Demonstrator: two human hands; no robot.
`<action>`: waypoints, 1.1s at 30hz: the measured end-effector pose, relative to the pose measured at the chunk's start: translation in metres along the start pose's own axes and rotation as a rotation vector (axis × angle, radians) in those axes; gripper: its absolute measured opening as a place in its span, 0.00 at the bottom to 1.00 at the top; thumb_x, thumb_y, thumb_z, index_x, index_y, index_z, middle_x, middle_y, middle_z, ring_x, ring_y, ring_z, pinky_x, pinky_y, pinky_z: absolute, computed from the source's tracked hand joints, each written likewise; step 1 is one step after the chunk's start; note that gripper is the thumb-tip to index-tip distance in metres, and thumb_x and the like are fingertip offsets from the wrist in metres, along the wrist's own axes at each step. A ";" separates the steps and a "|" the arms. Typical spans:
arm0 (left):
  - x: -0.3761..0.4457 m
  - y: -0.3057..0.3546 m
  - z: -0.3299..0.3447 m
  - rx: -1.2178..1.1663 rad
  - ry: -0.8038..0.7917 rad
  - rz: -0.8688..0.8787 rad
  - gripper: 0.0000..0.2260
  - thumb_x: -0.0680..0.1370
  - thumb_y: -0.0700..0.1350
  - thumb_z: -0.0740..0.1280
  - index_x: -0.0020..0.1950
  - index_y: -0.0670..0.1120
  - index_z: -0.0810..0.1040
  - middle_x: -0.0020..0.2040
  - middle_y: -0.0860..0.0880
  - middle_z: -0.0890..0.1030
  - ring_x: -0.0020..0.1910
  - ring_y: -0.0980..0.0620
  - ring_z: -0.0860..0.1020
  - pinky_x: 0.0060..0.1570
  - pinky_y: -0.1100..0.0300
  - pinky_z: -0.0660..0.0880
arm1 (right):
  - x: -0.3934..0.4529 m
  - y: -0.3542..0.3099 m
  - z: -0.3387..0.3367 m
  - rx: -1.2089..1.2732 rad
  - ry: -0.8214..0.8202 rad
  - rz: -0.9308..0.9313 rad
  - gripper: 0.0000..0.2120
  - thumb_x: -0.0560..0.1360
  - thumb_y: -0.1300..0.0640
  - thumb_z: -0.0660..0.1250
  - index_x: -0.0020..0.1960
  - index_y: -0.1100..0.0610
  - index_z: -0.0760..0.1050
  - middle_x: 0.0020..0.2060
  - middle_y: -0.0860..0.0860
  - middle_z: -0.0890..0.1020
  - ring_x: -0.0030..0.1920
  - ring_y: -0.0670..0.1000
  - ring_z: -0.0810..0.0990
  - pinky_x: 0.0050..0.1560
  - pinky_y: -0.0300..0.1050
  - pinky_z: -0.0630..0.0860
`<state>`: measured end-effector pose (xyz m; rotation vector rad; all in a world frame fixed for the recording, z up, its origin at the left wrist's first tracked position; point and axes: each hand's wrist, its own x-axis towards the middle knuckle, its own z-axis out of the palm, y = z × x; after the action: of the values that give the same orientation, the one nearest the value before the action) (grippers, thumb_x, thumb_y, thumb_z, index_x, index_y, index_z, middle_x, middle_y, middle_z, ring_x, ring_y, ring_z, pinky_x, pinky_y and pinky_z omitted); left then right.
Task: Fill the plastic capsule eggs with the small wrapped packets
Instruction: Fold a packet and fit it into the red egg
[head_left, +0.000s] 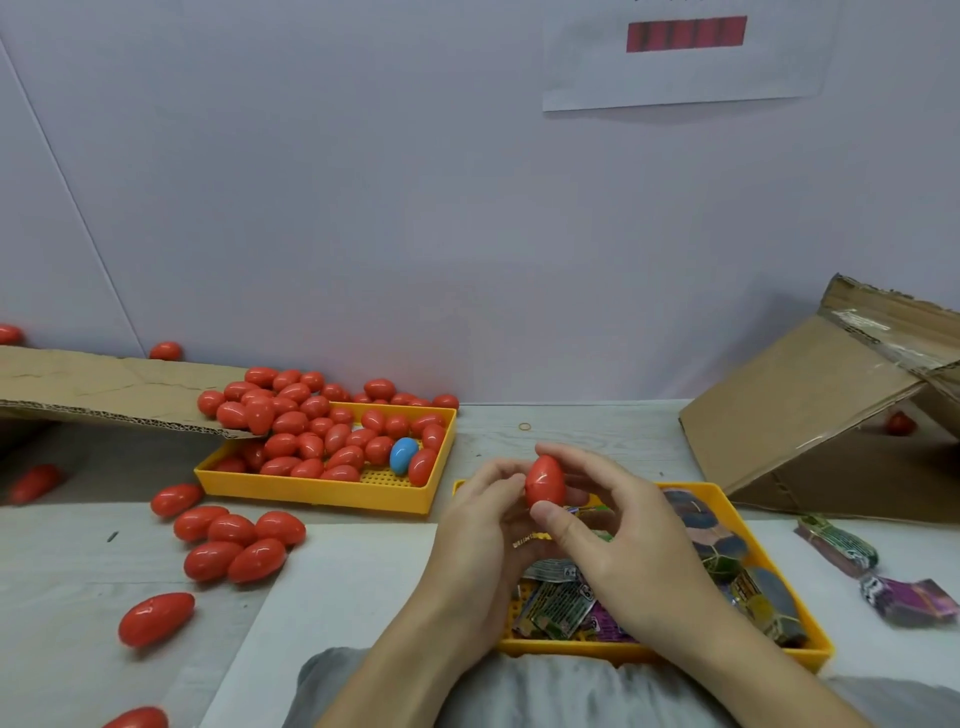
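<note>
Beneath both hands, nearest the viewer: a yellow tray of small wrapped packets, with two more packets loose on the bench off to the right hand's side. Between the hands: one closed red capsule egg, upright, pinched by the curled fingers of the left hand and right hand. Beyond and left of the left hand: loose red eggs on the bench, then a second yellow tray heaped with red eggs and one blue egg.

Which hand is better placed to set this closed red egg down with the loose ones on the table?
Left, probably. The left hand and right hand both grip the red egg, but the loose eggs lie on the left side; the right would cross over.
</note>
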<state>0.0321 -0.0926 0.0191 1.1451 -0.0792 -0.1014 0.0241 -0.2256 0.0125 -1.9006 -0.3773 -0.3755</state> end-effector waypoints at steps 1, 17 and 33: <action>0.000 0.000 0.000 -0.001 0.011 0.004 0.10 0.81 0.39 0.59 0.51 0.39 0.79 0.45 0.39 0.85 0.40 0.47 0.84 0.36 0.56 0.80 | 0.000 0.000 0.000 -0.020 0.007 0.000 0.21 0.74 0.54 0.73 0.66 0.43 0.76 0.56 0.35 0.80 0.58 0.36 0.78 0.57 0.37 0.78; -0.001 0.005 0.002 -0.092 -0.002 -0.086 0.18 0.74 0.45 0.67 0.57 0.31 0.78 0.45 0.37 0.84 0.42 0.42 0.84 0.37 0.52 0.82 | 0.000 -0.001 -0.004 -0.186 0.074 -0.130 0.23 0.69 0.54 0.79 0.61 0.41 0.80 0.54 0.33 0.81 0.60 0.36 0.77 0.60 0.38 0.76; -0.003 0.009 -0.005 -0.180 -0.204 -0.144 0.14 0.72 0.44 0.62 0.41 0.38 0.85 0.39 0.37 0.80 0.36 0.44 0.80 0.38 0.54 0.79 | -0.001 -0.009 -0.002 -0.199 0.112 -0.242 0.23 0.63 0.51 0.81 0.57 0.46 0.82 0.52 0.37 0.81 0.58 0.42 0.76 0.58 0.34 0.72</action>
<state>0.0303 -0.0839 0.0256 0.9570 -0.1658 -0.3468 0.0193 -0.2247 0.0203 -2.0212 -0.5124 -0.7004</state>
